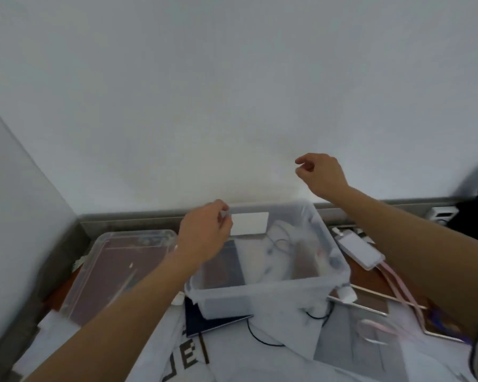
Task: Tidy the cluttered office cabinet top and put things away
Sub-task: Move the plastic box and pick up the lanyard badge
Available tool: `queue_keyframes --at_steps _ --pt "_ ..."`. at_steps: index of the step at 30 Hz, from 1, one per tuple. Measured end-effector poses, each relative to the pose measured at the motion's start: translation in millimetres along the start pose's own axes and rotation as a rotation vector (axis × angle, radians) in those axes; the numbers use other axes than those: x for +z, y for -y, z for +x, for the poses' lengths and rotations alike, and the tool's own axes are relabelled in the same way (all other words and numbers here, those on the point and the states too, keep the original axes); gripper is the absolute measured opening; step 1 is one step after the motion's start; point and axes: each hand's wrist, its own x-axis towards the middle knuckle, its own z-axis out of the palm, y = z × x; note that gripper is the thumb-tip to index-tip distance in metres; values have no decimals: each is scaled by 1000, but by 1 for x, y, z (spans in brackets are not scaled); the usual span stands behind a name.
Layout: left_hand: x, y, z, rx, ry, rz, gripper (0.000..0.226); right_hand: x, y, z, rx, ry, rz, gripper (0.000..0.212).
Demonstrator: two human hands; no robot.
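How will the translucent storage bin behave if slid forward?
Probably light: the translucent storage bin seems to hold mostly cables. Its near corner sits on a dark notebook, so it may rock or drag that along. Thin walls likely flex.

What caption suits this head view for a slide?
Left hand at the clear bin's far rim; right hand raised beyond it.
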Motion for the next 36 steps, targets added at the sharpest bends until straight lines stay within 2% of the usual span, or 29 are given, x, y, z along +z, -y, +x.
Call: queue_keyframes --at_steps 3,7,11,13,15,18,23,31,33,36 --pt "34 -55 -2 51 71 -48 24 -36 -60 -14 105 12 -6 25" --pt "85 -123 -16 134 227 -11 32 -70 -144 -41 214 156 -55 25" --pt "126 -158 -38 129 306 98 40 -62 -202 -69 221 337 -146 26" --pt "140 -167 -46 134 277 189 41 -47 -220 -79 220 433 -177 33" --pt "141 -166 -51 150 245 249 43 -29 -224 -88 240 482 -215 50" --pt "141 -168 -53 147 236 253 44 -13 -230 -93 240 464 -314 70" --pt "142 -166 -54 151 214 235 44 -7 -233 -88 215 400 -335 50" --pt "143 -163 -52 145 212 237 43 -27 -246 -82 362 544 -304 52" --pt "143 -160 -51 144 220 203 43 -32 -245 -83 382 505 -275 44" --pt "142 -155 -45 115 257 55 39 -52 -230 -75 352 331 -163 23"
